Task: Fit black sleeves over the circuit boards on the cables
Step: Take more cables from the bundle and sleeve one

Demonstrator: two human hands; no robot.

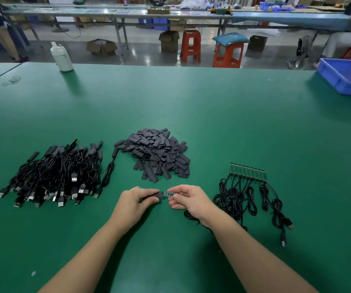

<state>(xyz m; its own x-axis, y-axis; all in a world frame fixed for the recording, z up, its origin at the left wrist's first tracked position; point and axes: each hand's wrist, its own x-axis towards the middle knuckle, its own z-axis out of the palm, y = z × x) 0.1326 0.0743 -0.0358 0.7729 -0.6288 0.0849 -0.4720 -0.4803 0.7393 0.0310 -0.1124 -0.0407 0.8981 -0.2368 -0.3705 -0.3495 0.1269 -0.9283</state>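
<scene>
My left hand [137,200] pinches a black sleeve [159,195] just above the green table. My right hand [191,199] pinches a small green circuit board [169,194] whose left end meets the sleeve's mouth; its black cable [189,215] trails under my right wrist. A heap of loose black sleeves [158,154] lies beyond my hands. To the right, a row of bare circuit boards [247,171] lies with coiled cables [253,200]. At the left sits a pile of sleeved cables [58,176] with USB plugs.
A white bottle [61,57] stands at the table's far left edge, rubber bands [12,80] beside it. A blue plastic bin [348,76] sits at the far right. Red stools, cardboard boxes and another long workbench stand beyond the table.
</scene>
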